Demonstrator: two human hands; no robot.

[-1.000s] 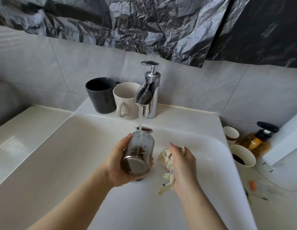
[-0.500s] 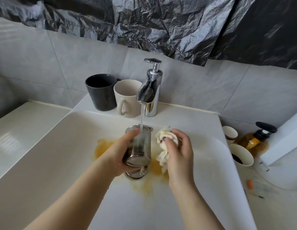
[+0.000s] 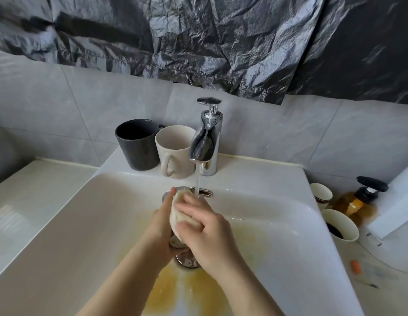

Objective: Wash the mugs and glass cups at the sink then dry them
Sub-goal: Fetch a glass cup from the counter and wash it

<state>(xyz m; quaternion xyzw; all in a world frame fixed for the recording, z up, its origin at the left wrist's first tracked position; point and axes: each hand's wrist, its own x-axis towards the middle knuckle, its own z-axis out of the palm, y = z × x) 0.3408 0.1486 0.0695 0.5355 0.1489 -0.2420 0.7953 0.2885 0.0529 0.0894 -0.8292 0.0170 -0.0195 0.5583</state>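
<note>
over the sink (image 3: 255, 172), beside the tap (image 3: 206, 142) stream, the left hand (image 3: 160, 226) grips the wet glass (image 3: 175, 242) round its wall while the right hand (image 3: 206, 238) clutches a cloth (image 3: 178, 216) against it; probably slippery, fragile, light.

The glass (image 3: 175, 242) is hanging over the middle of the sink (image 3: 84, 224), and the left hand (image 3: 160, 226) is gripping it. Only its rim and base are showing. The right hand (image 3: 207, 236) is pressing a pale, wet cloth (image 3: 179, 216) against its side, under running water (image 3: 197, 179). Yellow-brown liquid (image 3: 166, 290) is pooling in the white basin below. A black mug (image 3: 139, 144) and a cream mug (image 3: 175, 151) are standing upright, side by side, on the back ledge left of the tap (image 3: 207, 142).
</note>
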